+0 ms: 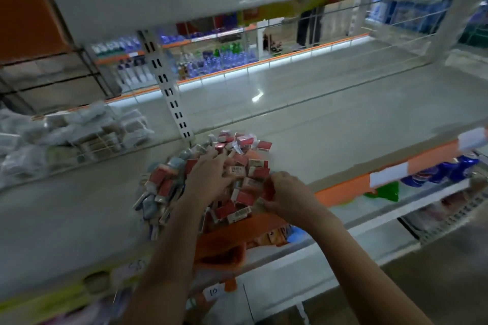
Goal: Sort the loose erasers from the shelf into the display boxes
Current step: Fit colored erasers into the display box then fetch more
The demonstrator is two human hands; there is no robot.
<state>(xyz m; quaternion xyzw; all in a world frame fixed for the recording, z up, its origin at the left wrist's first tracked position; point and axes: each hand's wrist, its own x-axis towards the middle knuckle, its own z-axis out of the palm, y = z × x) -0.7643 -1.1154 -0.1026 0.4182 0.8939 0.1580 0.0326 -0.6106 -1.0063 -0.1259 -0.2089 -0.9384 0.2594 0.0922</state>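
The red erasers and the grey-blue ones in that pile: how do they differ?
The red erasers fill the middle and right of the pile, under both hands; the grey-blue erasers lie along its left edge, untouched. Red ones show white barcode labels; the blurred grey-blue ones show none I can make out. Both are small wrapped blocks, loose on the same shelf.

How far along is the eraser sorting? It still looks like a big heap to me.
Early on, it seems. Nothing visibly sorted: no filled display box shows. In hand: the left hand reaches into the eraser pile, and the right hand pinches a red eraser. Left: nearly the whole pile on the shelf.
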